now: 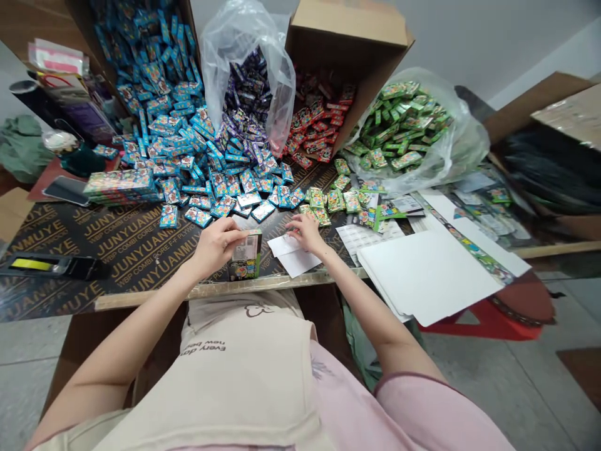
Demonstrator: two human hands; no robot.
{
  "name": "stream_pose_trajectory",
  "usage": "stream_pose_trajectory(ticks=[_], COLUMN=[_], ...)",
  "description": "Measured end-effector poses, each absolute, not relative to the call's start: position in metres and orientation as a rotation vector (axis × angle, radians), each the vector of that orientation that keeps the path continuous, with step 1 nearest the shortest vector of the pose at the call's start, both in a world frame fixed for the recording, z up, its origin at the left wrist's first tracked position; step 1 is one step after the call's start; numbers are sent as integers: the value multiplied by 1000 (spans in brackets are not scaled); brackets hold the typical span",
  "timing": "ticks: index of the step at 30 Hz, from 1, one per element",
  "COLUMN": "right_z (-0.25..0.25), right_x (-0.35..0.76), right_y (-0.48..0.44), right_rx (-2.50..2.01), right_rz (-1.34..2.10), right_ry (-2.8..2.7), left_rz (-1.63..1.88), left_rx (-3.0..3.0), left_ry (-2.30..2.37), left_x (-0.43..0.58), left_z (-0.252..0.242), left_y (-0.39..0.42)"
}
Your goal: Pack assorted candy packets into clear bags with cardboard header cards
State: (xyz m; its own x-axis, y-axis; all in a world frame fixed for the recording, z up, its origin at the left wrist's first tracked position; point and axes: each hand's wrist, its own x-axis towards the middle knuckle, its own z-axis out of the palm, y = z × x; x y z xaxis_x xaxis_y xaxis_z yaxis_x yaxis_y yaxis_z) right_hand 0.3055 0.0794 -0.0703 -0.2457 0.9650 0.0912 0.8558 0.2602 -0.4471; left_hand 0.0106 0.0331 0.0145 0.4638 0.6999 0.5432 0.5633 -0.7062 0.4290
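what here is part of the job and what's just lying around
In use: left hand on a small box; right hand on white paper slips; blue packets.
Lying around: phone; green cloth.

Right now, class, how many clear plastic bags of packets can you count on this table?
2: a clear plastic bag of purple packets at the back, between the blue pile and the cardboard box, and a clear plastic bag of green packets to its right. Others may be hidden.
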Motion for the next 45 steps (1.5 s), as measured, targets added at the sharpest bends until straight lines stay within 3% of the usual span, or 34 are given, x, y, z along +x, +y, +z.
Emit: stream_pose_trajectory(ticks=[12, 20, 23, 27, 33, 45], right_z=[-101, -98, -83, -25, 59, 42], right_x=[295, 296, 292, 264, 211, 189], right_y=[75, 75, 86, 88, 66, 67], right_rx=[-1637, -1563, -1496, -1212, -875, -928], right_rz=[505, 811, 925, 1069, 1384, 1339], right_ry=[-2278, -1812, -1577, -1371, -1718, -1872], left_rz=[1128, 1186, 1209, 1208, 1141, 1233], left_rx=[2342, 2302, 2224, 2145, 2123, 1924], left_ry=[1127, 1155, 1206, 1205, 1226, 1417], left_x=[12, 12, 13, 13, 13, 21], left_z=[14, 12, 13, 16, 27, 17], left_y=[23, 25, 25, 25, 20, 17])
